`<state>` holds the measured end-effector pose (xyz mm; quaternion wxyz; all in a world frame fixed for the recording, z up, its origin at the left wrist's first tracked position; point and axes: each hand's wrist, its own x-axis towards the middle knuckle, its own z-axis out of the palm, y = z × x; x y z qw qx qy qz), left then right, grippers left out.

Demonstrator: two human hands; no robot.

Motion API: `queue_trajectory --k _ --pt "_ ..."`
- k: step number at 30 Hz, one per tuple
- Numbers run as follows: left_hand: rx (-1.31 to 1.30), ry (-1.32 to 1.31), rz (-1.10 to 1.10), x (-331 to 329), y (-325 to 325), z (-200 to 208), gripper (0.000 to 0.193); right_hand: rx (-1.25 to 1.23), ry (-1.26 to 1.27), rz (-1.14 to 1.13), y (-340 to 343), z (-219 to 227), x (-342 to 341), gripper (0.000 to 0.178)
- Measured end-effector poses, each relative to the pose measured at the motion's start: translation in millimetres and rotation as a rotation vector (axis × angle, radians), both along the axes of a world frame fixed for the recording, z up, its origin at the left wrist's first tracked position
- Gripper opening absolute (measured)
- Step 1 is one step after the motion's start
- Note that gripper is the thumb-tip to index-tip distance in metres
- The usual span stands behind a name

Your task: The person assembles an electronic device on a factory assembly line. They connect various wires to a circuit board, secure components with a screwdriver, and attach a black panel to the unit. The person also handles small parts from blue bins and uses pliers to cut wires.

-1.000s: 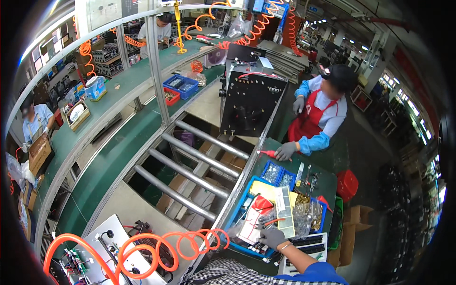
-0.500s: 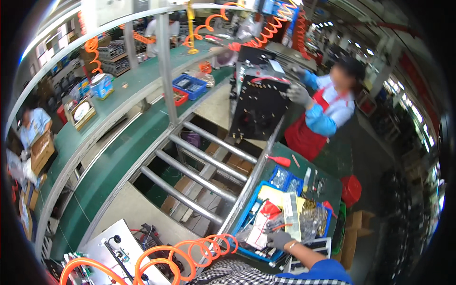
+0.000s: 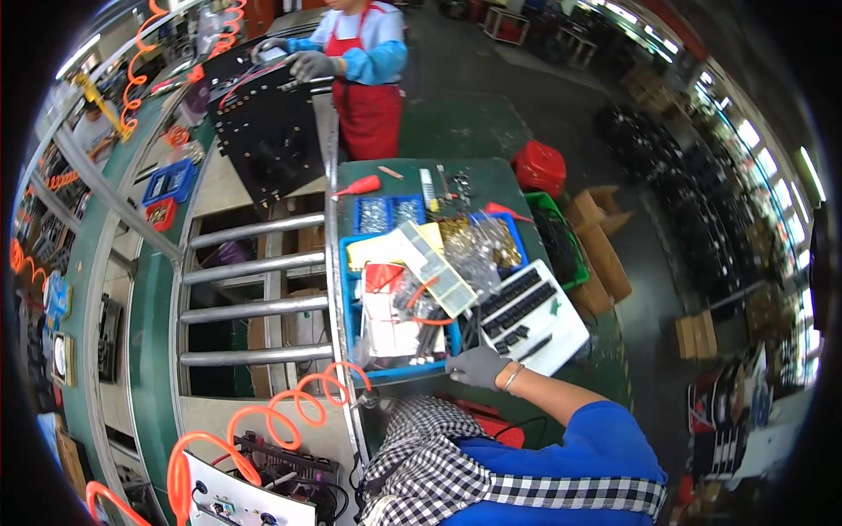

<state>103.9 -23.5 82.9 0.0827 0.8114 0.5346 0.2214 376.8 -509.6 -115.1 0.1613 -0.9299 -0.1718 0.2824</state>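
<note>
The right hand [image 3: 478,366], in a grey glove, is at the near right corner of the blue tray [image 3: 403,372], fingers pointing left; they look partly bent, but whether they grip or touch anything there cannot be told. The left hand is out of view, so its state cannot be told. The blue tray lies on the green bench [image 3: 487,180], its left wall running close along the metal rail [image 3: 331,254], with little room between. Inside, packets and loose parts crowd up to the rim, and a long pale strip [image 3: 438,267] lies slantwise over them. Right of the tray, close by the wrist, a white tray [image 3: 568,331] of black parts sits at an angle. Two small blue bins [image 3: 408,209] stand just beyond the blue tray's far edge; past them, bare green bench shows around a red-handled tool [image 3: 360,186]. A green crate [image 3: 544,202] and cardboard boxes [image 3: 605,272] stand along the bench's right side. Left of the rail, open gaps part the metal rollers [image 3: 254,309], and an orange coiled hose [image 3: 178,478] reaches to the rail near the tray's near left corner.
</note>
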Motion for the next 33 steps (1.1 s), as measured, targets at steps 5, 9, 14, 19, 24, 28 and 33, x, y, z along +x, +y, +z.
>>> queue_trajectory --k 5,9,14,19,24,28,33 --pt "-0.087 0.029 -0.244 -22 17 -2 0.039 0.012 0.025 -0.075 -17 -11 -86 0.022" --pt "-0.155 0.020 -0.339 -14 0 6 0.042 -0.034 0.053 -0.135 -30 -11 -145 0.022" --pt "0.201 0.213 -0.532 -20 -27 20 0.041 -0.058 0.017 -0.154 -63 -27 -227 0.023" --pt "0.193 -0.187 -0.608 -25 0 -24 0.029 -0.055 0.175 -0.029 -73 -30 -293 0.032" --pt "0.170 -0.335 -0.659 -45 -17 -19 0.026 -0.027 0.184 0.110 -55 -42 -250 0.030" --pt "0.086 -0.422 -0.529 -96 -51 0 0.020 0.138 0.102 0.278 4 -44 -187 0.029" --pt "0.342 -0.630 -0.094 -181 -11 -13 0.023 0.461 0.105 0.434 134 -21 -121 0.030"
